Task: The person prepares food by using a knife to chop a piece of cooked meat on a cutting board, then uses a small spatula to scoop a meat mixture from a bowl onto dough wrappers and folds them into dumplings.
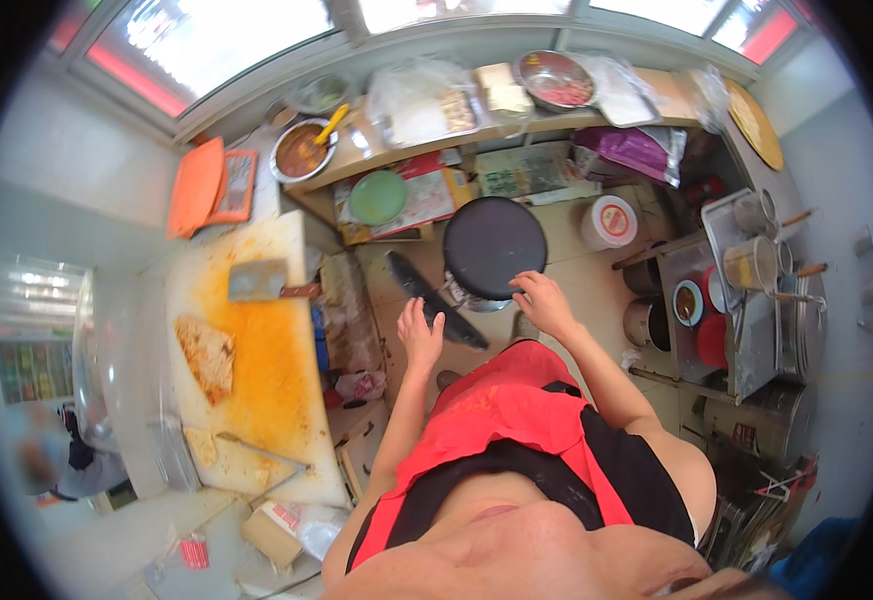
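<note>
A round black stool seat (pixel 495 244) stands on the tiled floor before me, with shiny metal under its near edge. Beside it a curved black piece, apparently the backrest (pixel 436 304), runs slantwise. My left hand (pixel 420 334) hovers at the backrest with its fingers apart and nothing in them. At the near right rim of the seat is my right hand (pixel 545 304), fingers slightly bent and spread. Whether either hand touches the stool cannot be told. On the left, a stained white cutting board (pixel 286 397) carries a cleaver (pixel 258 281) and a piece of flatbread (pixel 207 360).
Metal tongs (pixel 275 454) lie near the board's front end. A bowl of sauce (pixel 303 151) and a steel bowl of pink filling (pixel 555 81) stand along the back counter. A white bucket (pixel 609 223) sits on the floor. At right, a metal rack (pixel 751 345) holds pots and ladles.
</note>
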Demonstrator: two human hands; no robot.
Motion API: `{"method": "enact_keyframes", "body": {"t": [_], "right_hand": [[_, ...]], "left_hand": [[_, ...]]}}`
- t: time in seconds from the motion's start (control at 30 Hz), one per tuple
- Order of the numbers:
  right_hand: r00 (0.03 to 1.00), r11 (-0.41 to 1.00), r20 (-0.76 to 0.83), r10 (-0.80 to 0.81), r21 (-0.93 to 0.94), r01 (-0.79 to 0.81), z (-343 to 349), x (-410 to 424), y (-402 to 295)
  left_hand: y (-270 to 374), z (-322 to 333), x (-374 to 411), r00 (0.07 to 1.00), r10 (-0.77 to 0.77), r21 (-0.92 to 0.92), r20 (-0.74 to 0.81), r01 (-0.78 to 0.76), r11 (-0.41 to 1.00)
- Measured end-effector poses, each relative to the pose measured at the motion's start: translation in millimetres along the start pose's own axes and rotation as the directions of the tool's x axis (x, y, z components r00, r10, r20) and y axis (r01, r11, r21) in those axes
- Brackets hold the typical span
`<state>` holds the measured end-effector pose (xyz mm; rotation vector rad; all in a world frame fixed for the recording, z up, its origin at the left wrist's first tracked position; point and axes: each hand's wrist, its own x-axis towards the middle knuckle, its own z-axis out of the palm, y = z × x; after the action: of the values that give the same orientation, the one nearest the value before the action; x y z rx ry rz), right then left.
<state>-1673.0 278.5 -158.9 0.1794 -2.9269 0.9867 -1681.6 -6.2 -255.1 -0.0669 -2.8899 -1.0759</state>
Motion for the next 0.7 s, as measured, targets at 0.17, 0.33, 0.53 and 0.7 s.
{"method": "enact_keyframes", "body": {"t": [0.17, 0.33, 0.53, 0.7], "right_hand": [[0.996, 0.996, 0.006, 0.085, 0.013, -0.085, -64.7, -35.4, 90.5], [0.97, 0.967, 0.079, 0.229, -0.136, -0.217, -144.5, -79.1, 230.3], [0.851, 0.845, -0.001, 0.526, -0.109, -0.523, -223.6, -136.3, 307.9], [0.842, 0.838, -0.021, 0.539, -0.092, -0.538, -236.3, -121.6, 356.4]], "left_hand": [[48.2, 58.2, 21.5, 0.996, -0.047, 0.545, 0.075, -0.001, 0.838], [35.1, 62.7, 0.1, 0.993, -0.097, 0.671, 0.073, 0.023, 0.741], [57.1, 64.0, 11.7, 0.908, -0.355, 0.826, 0.221, 0.018, 0.563], [110.4, 93.7, 76.6, 0.711, -0.649, 0.889, 0.27, 0.074, 0.451]]}}
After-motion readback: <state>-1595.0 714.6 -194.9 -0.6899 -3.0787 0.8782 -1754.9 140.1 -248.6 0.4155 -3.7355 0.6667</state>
